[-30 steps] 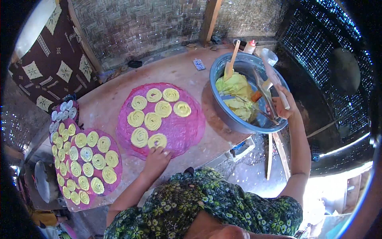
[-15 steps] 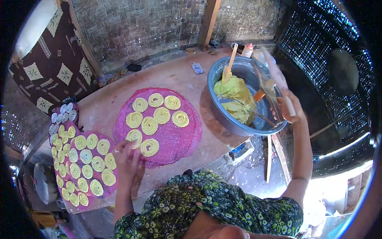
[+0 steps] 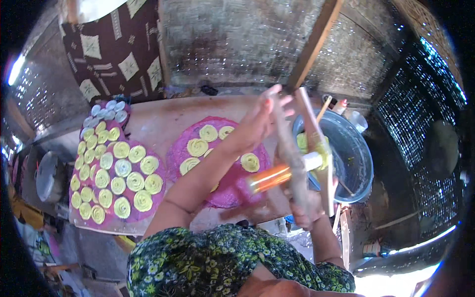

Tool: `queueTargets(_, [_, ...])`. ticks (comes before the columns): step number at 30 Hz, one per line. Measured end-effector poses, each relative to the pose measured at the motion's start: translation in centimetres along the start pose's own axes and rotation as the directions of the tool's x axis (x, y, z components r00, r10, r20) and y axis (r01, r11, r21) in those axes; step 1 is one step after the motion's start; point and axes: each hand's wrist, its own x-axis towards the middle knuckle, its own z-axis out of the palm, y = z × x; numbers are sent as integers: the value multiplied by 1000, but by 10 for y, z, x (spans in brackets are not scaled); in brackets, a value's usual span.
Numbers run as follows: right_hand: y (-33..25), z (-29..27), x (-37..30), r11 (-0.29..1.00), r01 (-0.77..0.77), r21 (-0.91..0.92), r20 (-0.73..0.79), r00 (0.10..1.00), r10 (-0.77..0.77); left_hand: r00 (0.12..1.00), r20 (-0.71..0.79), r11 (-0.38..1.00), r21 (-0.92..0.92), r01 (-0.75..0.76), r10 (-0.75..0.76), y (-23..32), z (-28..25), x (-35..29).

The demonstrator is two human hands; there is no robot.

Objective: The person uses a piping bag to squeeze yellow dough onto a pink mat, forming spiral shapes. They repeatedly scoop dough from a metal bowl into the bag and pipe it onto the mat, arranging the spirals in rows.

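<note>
A wooden press (image 3: 295, 168) with two long bars and a shiny orange cylinder hangs tilted in front of me, blurred by motion. My right hand (image 3: 308, 212) is closed round its lower end. At the upper end of the bars is my left hand (image 3: 267, 114), its fingers spread apart; whether it touches the wood I cannot tell. Behind my left forearm lies a round pink mesh sheet (image 3: 232, 190) with yellow dough spirals (image 3: 198, 147) on it, some of them hidden. Partly behind the press stands a blue-grey basin (image 3: 363, 185) holding yellow-green dough (image 3: 302, 142).
On the left, another pink sheet (image 3: 157, 202) carries many yellow and a few pale spirals. A wooden-handled tool (image 3: 325, 106) leans in the basin; a bottle (image 3: 340, 105) and a white cup (image 3: 358, 120) stand behind it. A wooden post (image 3: 316, 44) rises at the woven wall.
My right hand has brought the press from above the basin leftward and nearer to me. My left hand has left the spirals on the mesh sheet and risen to the press's upper end.
</note>
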Motion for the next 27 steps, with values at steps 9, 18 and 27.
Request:
queueTargets(9, [-13, -2, 33, 851, -180, -494, -124, 983, 136, 973, 197, 950, -307, -59, 124, 32, 15, 21])
queueTargets(18, [-62, -49, 94, 695, -522, -495, -565, 800, 199, 978, -189, 669, -739, -81, -91, -79, -171, -11])
queueTargets(27, [-52, -43, 133, 351, -678, -646, -743, 664, -85, 955, -284, 582, -763, -280, 87, -87, -206, -31])
